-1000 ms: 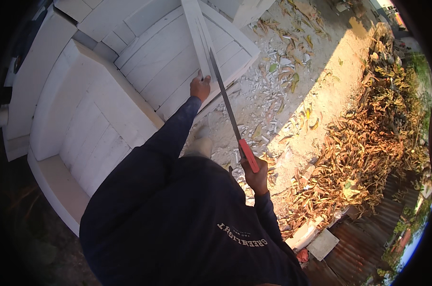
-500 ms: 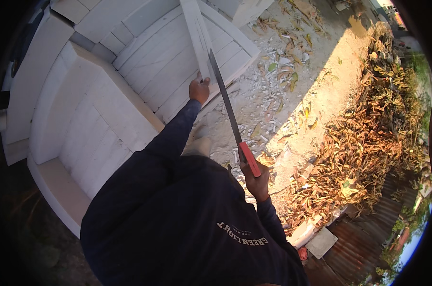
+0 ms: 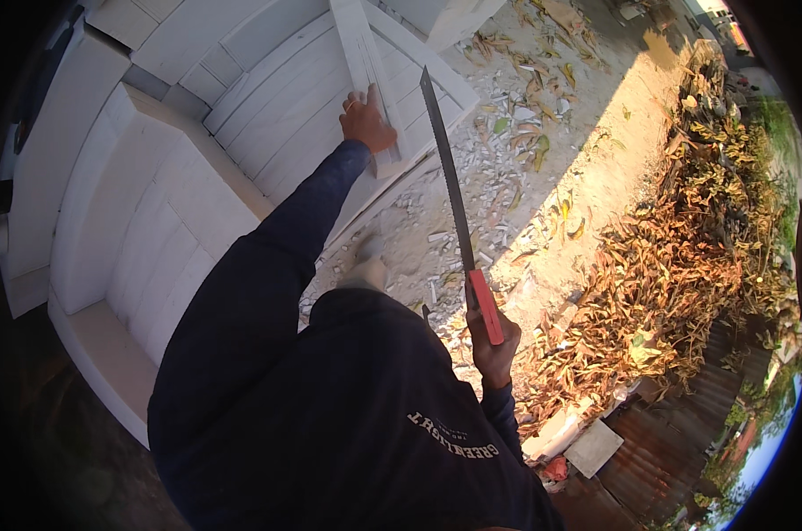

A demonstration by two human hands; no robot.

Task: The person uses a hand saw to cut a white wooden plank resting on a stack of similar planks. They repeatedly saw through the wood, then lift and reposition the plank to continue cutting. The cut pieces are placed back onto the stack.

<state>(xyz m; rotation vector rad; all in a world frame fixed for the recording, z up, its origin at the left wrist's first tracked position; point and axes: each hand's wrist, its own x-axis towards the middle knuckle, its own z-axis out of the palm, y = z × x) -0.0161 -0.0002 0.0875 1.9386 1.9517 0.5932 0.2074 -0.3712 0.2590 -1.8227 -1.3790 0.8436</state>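
My left hand (image 3: 368, 121) is closed over a long white strip (image 3: 353, 34) near its near end, with the fingers bent across its top face. That strip lies on a stack of white blocks (image 3: 281, 97), its end close to the stack's right edge. In my right hand (image 3: 493, 352) is a handsaw with a red handle (image 3: 486, 307). The saw's dark toothed blade (image 3: 447, 168) points away from me, apart from the strip, over the littered ground. My palm and fingertips on the saw handle are partly hidden.
More pale blocks (image 3: 153, 239) stand stacked at the left. White chips and leaves lie on the dusty ground (image 3: 507, 168). A heap of dry brown leaves (image 3: 684, 265) fills the right side, beside rusty corrugated sheets (image 3: 684, 434) and a pale square slab (image 3: 594, 448).
The saw blade has come away from the strip and shifted right and nearer, with my right hand. My left hand has moved farther up along the strip, onto its top.
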